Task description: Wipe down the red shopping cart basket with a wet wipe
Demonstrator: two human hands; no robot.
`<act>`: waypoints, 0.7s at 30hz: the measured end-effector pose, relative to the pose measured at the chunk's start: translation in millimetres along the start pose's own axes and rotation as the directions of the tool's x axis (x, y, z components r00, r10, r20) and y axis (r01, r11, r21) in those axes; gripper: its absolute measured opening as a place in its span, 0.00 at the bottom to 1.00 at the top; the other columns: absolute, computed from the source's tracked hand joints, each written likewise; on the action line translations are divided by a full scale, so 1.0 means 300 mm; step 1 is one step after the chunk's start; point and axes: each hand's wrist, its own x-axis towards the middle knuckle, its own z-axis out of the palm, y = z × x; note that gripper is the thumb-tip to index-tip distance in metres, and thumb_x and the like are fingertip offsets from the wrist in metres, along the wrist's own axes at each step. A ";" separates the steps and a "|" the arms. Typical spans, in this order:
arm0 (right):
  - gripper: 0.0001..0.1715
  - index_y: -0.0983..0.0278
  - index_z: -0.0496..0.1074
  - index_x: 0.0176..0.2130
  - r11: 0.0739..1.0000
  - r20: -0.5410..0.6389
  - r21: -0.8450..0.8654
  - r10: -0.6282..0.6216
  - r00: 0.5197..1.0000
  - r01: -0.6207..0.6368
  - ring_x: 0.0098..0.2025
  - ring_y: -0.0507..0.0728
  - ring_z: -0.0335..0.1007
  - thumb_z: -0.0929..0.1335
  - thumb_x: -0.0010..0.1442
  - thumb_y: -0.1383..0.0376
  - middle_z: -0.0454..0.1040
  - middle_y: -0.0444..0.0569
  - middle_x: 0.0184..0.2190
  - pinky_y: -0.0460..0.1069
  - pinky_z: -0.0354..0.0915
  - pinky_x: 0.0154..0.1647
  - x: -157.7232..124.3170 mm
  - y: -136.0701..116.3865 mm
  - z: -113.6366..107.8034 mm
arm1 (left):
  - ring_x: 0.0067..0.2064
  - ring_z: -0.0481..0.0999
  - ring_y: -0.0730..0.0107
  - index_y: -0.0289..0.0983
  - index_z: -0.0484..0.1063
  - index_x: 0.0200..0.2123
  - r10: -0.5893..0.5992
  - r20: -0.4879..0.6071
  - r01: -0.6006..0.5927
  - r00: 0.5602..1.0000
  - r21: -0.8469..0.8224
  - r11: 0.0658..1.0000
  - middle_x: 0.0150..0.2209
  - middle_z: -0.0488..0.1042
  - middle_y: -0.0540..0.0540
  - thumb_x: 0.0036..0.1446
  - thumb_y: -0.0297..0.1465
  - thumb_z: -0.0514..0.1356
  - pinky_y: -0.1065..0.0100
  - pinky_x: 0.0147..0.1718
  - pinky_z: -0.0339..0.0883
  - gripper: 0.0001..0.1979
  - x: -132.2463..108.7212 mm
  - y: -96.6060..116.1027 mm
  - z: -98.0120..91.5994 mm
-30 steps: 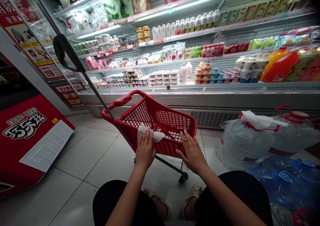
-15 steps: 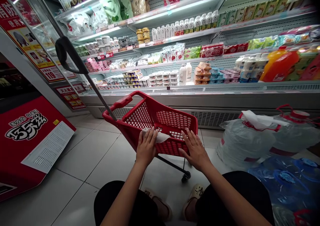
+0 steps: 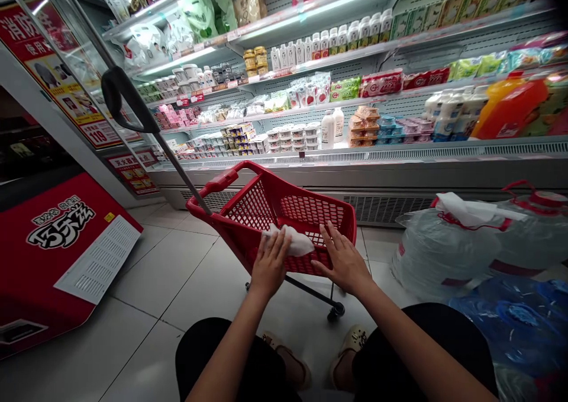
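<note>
A red plastic shopping cart [image 3: 248,236] with a perforated basket stands in front of me, a grey pole rising at its left end. My left hand [image 3: 270,263] presses a white cloth [image 3: 298,243] against the near rim; its fingers lie over the cloth, which sticks out to the right. My right hand [image 3: 344,263] is at the near rim, toward the basket's right end, fingers spread and nothing held. Whether its palm touches the rim is hidden.
A refrigerated shelf [image 3: 248,166] with bottles, cups and packets runs behind the cart. Large bagged water bottles [image 3: 448,248] and blue bottles [image 3: 515,319] stand at the right. A red cabinet [image 3: 26,277] is at the left. My knees and shoes are below.
My left hand and the white cloth have slid a little to the right along the rim, nearer my right hand. The whole view has shifted slightly.
</note>
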 end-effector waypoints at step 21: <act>0.60 0.60 0.28 0.77 0.996 -0.085 -0.022 -0.087 0.993 0.085 0.72 0.66 0.56 0.67 0.63 0.58 0.38 0.52 0.78 0.64 0.54 0.71 -0.012 0.037 0.002 | 0.77 0.47 0.62 0.36 0.47 0.76 0.042 -0.023 -0.044 0.999 -0.087 0.995 0.76 0.50 0.46 0.57 0.25 0.54 0.50 0.76 0.33 0.43 0.060 0.291 0.045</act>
